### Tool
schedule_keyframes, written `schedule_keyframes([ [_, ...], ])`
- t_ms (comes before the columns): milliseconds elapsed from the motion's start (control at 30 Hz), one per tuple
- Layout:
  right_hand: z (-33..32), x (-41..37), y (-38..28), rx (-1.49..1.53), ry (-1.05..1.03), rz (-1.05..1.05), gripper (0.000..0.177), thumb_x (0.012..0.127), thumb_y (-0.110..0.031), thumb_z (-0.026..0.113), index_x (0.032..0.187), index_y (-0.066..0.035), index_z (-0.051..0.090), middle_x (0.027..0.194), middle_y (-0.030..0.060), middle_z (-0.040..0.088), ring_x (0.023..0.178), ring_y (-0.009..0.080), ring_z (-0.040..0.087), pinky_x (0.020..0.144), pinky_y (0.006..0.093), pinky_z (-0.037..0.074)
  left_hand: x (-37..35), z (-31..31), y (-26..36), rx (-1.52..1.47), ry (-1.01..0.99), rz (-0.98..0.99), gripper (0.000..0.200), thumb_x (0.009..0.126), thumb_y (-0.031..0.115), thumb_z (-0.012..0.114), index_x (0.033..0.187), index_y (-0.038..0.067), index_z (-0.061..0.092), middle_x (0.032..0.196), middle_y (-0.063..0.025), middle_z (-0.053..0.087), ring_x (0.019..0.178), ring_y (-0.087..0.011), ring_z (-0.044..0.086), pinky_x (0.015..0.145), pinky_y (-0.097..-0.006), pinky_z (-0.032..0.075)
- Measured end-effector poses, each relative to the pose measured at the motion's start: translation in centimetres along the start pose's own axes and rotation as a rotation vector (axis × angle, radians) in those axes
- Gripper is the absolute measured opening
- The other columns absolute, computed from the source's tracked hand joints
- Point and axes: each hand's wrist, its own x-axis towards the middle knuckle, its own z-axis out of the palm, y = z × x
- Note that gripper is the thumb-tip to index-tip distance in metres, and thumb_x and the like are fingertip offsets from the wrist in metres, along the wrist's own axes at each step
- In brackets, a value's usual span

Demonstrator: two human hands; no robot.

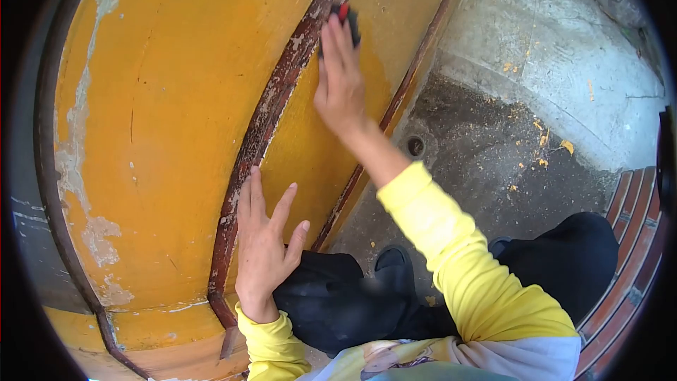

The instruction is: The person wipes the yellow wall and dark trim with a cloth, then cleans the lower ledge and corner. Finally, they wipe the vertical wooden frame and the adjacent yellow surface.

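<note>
The person's right hand (342, 95) grips a black handheld block with a red part (355, 28), its fingers stretched long over the block and the thumb near its side. That flatter hold probably spreads the push along the block instead of pinching it at 1 point. The block is at the upper stretch of the dark red trim strip (271, 92), on the side toward the yellow panel between 2 strips; blur hides its exact type and working face.

The left hand (264, 247) is open and holds nothing. Its fingers are spread, 2 of them reaching onto the lower part of the same strip, likely to steady the leaning body while the right arm extends.

The strip's paint is chipped and scuffed, and it curves along the yellow wall (183, 99). Beyond the right forearm runs the thinner trim strip (416, 63), then the dark concrete floor (465, 169) with a round drain hole (415, 145) and scattered yellow leaves (567, 147). Curved brick edging (638, 233) lies past the person's dark-clothed knee (571, 247).
</note>
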Motion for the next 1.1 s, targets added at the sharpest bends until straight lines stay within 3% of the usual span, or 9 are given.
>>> schedule_keyframes([
  [200,-0.8,-9.3,-7.2,0.162,-0.236,-0.041,0.057,0.085,0.004,0.049,0.142,-0.002,0.049,0.152,0.0212,0.04,0.141,0.045,0.036,0.115,0.06,0.025,0.1,0.1,0.1,-0.055,0.021,-0.068,0.049,0.085,0.02,0.068,0.132,0.008,0.061,0.157,-0.0278,0.025,0.143,-0.0491,0.025,0.117,-0.0522,0.023],
  [300,-1.5,-4.4,-3.4,0.006,-0.213,-0.242,0.06,0.086,0.001,0.052,0.145,-0.003,0.043,0.149,0.0224,0.043,0.14,0.0404,0.039,0.118,0.0604,0.019,0.0,0.1,-0.1,-0.108,0.034,-0.091,0.047,0.085,0.019,0.068,0.131,0.008,0.062,0.157,-0.0268,0.026,0.143,-0.0485,0.025,0.117,-0.0521,0.022],
  [367,-0.5,1.4,-1.2,0.018,0.067,-0.065,0.061,0.088,0.001,0.051,0.147,0.001,0.037,0.147,0.0246,0.043,0.138,0.0407,0.041,0.118,0.0601,0.017,-0.1,0.1,-0.3,-0.138,0.043,-0.11,0.047,0.085,0.019,0.068,0.13,0.008,0.062,0.158,-0.0255,0.026,0.144,-0.0482,0.025,0.117,-0.0521,0.022],
  [467,0.1,5.9,-0.6,-0.011,0.045,0.055,0.061,0.09,0.0,0.05,0.148,0.005,0.032,0.148,0.0268,0.041,0.137,0.0439,0.04,0.118,0.0606,0.019,-0.2,0.2,0.1,-0.159,0.059,-0.138,0.046,0.084,0.018,0.068,0.129,0.008,0.063,0.158,-0.0243,0.027,0.143,-0.0478,0.026,0.117,-0.0517,0.023],
  [600,1.1,-0.5,-6.1,0.136,-0.04,-0.003,0.066,0.087,0.004,0.048,0.148,0.013,0.023,0.15,0.0313,0.034,0.138,0.0445,0.039,0.117,0.062,0.02,0.3,0.5,0.0,-0.173,0.115,-0.166,0.049,0.082,0.015,0.069,0.13,0.009,0.062,0.157,-0.0239,0.029,0.143,-0.0466,0.027,0.117,-0.0508,0.023],
  [633,1.3,-3.4,-7.3,0.125,-0.124,-0.012,0.066,0.086,0.005,0.046,0.148,0.013,0.024,0.151,0.0311,0.035,0.137,0.0431,0.041,0.116,0.0616,0.021,0.5,0.9,0.1,-0.204,0.246,-0.176,0.039,0.079,0.009,0.067,0.118,0.005,0.069,0.147,-0.0265,0.045,0.136,-0.0452,0.04,0.114,-0.049,0.031],
  [767,1.2,-7.2,-9.9,0.284,-0.09,-0.099,0.064,0.086,0.002,0.052,0.145,0.01,0.032,0.14,0.0286,0.05,0.128,0.0387,0.053,0.116,0.0612,0.022,0.3,1.7,-1.4,-0.289,0.462,-0.222,0.015,0.073,0.004,0.062,0.084,-0.002,0.071,0.115,-0.0242,0.068,0.112,-0.0389,0.062,0.101,-0.0448,0.045],
  [1033,0.6,1.1,-5.8,0.108,0.051,0.052,0.052,0.085,-0.001,0.059,0.136,0.003,0.05,0.135,0.0202,0.056,0.13,0.0375,0.052,0.118,0.0621,0.016,-1.0,0.4,0.3,-0.423,0.631,-0.219,0.01,0.076,0.0,0.064,0.085,-0.003,0.07,0.109,-0.0192,0.071,0.108,-0.0334,0.063,0.099,-0.0429,0.045],
  [1100,1.0,-3.1,-7.9,0.174,-0.085,-0.001,0.05,0.087,-0.004,0.058,0.136,0.002,0.051,0.138,0.0205,0.053,0.132,0.0382,0.049,0.118,0.0613,0.016,-0.9,0.8,-0.1,-0.439,0.657,-0.211,0.009,0.077,0.0,0.065,0.085,-0.002,0.07,0.108,-0.0187,0.071,0.106,-0.0329,0.063,0.099,-0.0427,0.046],
])
